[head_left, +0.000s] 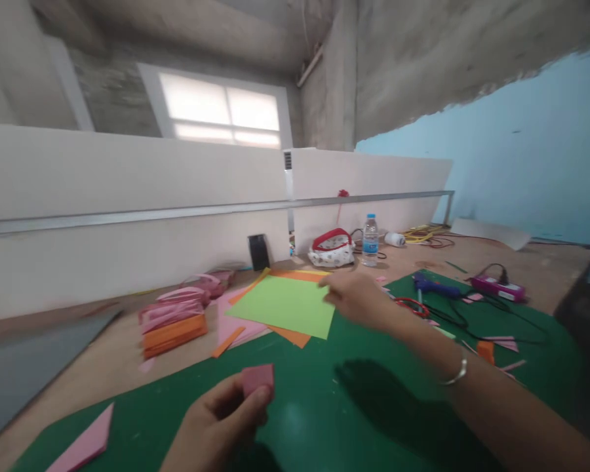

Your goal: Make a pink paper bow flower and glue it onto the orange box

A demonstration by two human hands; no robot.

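Observation:
My left hand [226, 416] is closed on a small folded piece of pink paper [258, 379], pinched between thumb and fingers low in the middle of the view. Farther off, my right hand [356, 296] hovers at the right edge of a light green sheet of paper [282, 305]. Its fingers are curled together and a little blurred; whether they grip anything is hidden. Under the green sheet lie orange sheets [292, 335] and pink sheets [231, 318], their edges sticking out.
A green mat [305, 406] covers the near table. Pink folded strips [174, 308] and an orange stack [174, 335] lie left. A pink paper piece [86, 442] is nearer. Behind stand a phone [258, 252], pouch [332, 249] and bottle [370, 242]. Right: a blue glue gun [435, 286], power strip [497, 288].

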